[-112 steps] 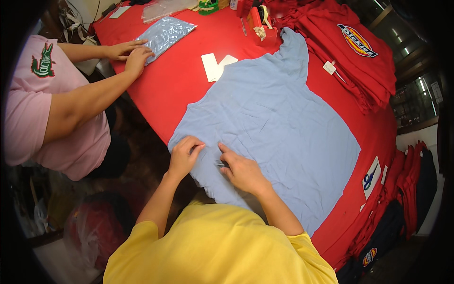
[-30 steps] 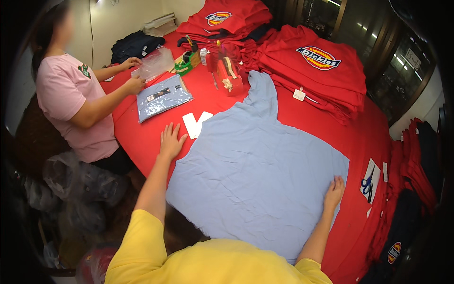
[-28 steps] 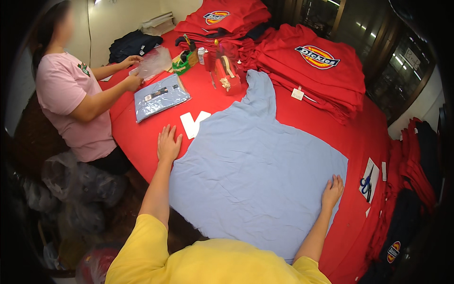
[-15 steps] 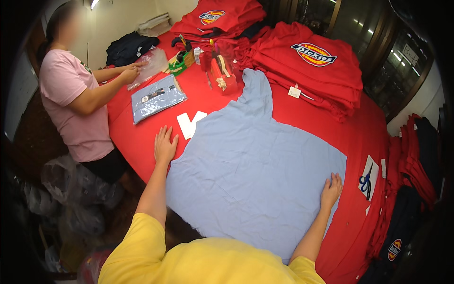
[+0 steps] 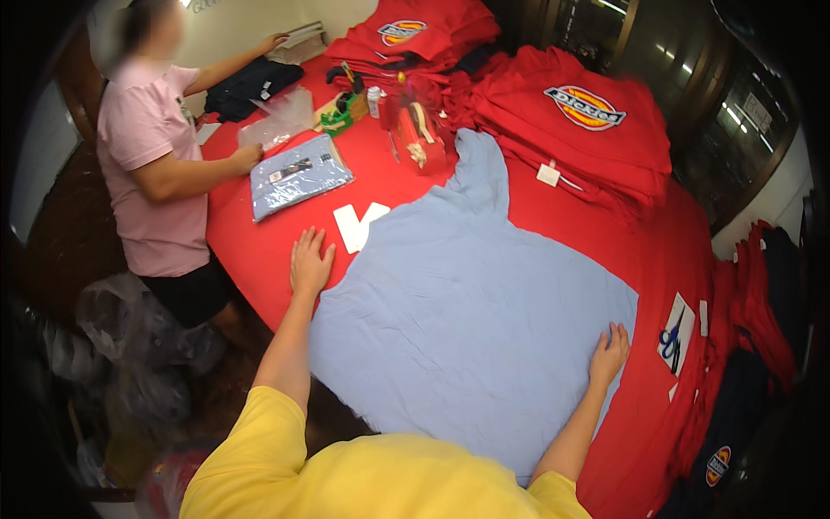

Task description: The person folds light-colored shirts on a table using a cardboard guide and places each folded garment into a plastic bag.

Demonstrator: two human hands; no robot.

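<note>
Pale blue cloth, a T-shirt (image 5: 471, 329) spread flat on the red table (image 5: 251, 251), lies under both of the person's hands. The left hand (image 5: 309, 262) rests palm down with fingers spread at the shirt's left edge, partly on the table covering just beside it, gripping nothing. The right hand (image 5: 609, 355) lies flat and open on the shirt's right edge, fingers pointing up the table, also holding nothing. One sleeve of the shirt reaches up toward a clear red-tinted container (image 5: 418, 138).

Just above the left hand lie two white cards (image 5: 360, 225), one touching the shirt's edge. Farther up-left a folded blue garment in a clear bag (image 5: 296, 177) lies under the hand of a co-worker in a pink shirt (image 5: 151, 164), with an empty clear bag (image 5: 277, 121) beyond it. Stacks of red shirts (image 5: 571, 121) crowd the far and right side of the table. Near the right hand, a white sheet bearing blue scissors (image 5: 670, 337) lies on the red cloth, apart from the blue shirt.
</note>
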